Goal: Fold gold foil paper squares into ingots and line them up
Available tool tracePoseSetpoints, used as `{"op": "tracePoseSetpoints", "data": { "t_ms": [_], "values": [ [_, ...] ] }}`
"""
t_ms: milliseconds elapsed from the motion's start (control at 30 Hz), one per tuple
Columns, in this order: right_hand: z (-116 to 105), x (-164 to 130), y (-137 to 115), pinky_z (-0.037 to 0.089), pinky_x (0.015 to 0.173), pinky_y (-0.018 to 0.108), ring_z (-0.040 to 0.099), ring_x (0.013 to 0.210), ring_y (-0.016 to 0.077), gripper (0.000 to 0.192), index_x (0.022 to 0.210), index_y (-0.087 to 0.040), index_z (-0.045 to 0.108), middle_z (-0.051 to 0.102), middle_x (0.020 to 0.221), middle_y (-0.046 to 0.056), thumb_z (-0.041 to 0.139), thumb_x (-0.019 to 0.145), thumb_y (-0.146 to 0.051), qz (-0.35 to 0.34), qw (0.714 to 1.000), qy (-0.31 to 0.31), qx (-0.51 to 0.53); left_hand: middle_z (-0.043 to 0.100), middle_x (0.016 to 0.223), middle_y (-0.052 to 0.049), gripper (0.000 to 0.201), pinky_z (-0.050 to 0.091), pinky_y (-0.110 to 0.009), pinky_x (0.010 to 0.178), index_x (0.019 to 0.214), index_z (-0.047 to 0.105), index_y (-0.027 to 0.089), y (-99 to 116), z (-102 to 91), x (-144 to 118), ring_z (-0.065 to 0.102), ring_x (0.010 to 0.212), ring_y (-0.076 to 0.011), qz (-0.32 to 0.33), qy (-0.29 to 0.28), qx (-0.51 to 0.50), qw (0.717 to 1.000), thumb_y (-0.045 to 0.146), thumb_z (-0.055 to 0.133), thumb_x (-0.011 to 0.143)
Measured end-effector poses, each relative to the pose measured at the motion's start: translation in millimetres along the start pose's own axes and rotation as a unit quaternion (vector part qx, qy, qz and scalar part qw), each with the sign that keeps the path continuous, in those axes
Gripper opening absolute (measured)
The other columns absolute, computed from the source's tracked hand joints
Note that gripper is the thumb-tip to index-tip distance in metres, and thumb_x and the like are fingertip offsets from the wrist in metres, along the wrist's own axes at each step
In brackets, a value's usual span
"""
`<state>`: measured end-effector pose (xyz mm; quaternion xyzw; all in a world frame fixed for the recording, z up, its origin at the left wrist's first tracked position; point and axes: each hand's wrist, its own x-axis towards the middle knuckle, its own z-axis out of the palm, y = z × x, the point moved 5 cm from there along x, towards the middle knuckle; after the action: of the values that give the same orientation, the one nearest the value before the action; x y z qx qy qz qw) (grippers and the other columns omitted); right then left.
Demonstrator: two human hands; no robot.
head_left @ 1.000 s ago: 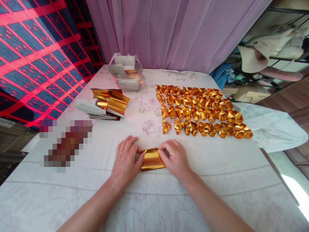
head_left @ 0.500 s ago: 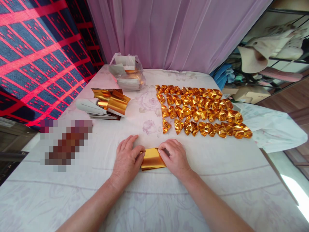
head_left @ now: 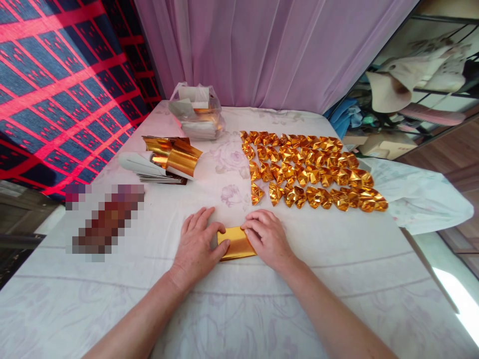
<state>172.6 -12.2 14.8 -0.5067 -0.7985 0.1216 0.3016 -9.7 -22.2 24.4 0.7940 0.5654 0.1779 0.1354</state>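
A folded sheet of gold foil paper (head_left: pixel 236 244) lies on the table in front of me, wider than it is deep. At its left end is my left hand (head_left: pixel 200 239), thumb pressed on the foil and index finger at the far left corner; the other fingers rest stretched on the cloth. My right hand (head_left: pixel 268 239) holds the right end, its fingers bent at the far right corner and its thumb against the foil. Beyond my right hand stand rows of folded gold foil pieces (head_left: pixel 310 172).
A fanned stack of gold and white paper sheets (head_left: pixel 164 162) lies at the left. Behind it sits a clear plastic bag (head_left: pixel 215 107) with more sheets. A blurred-out item (head_left: pixel 108 219) is on the left. The pale floral tablecloth (head_left: pixel 224 319) covers the table; a purple curtain (head_left: pixel 254 55) hangs behind.
My left thumb has moved from the foil's far left corner down onto its face. The foil looks pressed flatter, and my right hand has shifted slightly along its right end.
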Motion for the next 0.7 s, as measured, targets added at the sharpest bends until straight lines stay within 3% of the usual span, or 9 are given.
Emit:
{"op": "tracePoseSetpoints", "data": {
  "t_ms": [233,500,700],
  "values": [
    [-3,1,-2,0.042,0.093,0.041,0.056,0.109,0.0243,0.011,0.092,-0.024,0.068,0.065,0.106,0.005,0.063,0.083,-0.019,0.019,0.999,-0.044,0.000,0.049,0.146,-0.013,0.018,0.030,-0.058,0.112,0.095,0.068,0.024,1,0.4,-1,0.039,0.139,-0.0364,-0.008,-0.012,0.008,1.000,0.032,0.068,0.079],
    [-3,2,-12,0.041,0.092,0.044,0.054,0.114,0.0271,0.018,0.095,-0.023,0.065,0.063,0.114,0.006,0.070,0.078,-0.025,0.083,0.991,-0.100,-0.045,0.048,0.147,-0.014,0.021,0.029,-0.059,0.113,0.096,0.067,0.024,3,-0.5,-1,0.037,0.140,-0.0363,-0.004,-0.010,0.018,1.000,0.033,0.069,0.077],
    [-5,2,-15,0.040,0.095,0.044,0.052,0.116,0.0265,0.024,0.097,-0.023,0.063,0.061,0.116,0.006,0.073,0.075,-0.027,0.075,0.988,-0.125,-0.046,0.046,0.149,-0.015,0.026,0.029,-0.059,0.113,0.099,0.066,0.024,3,1.0,-2,0.037,0.141,-0.0371,0.004,-0.009,0.017,1.000,0.036,0.071,0.076]
  ]
}}
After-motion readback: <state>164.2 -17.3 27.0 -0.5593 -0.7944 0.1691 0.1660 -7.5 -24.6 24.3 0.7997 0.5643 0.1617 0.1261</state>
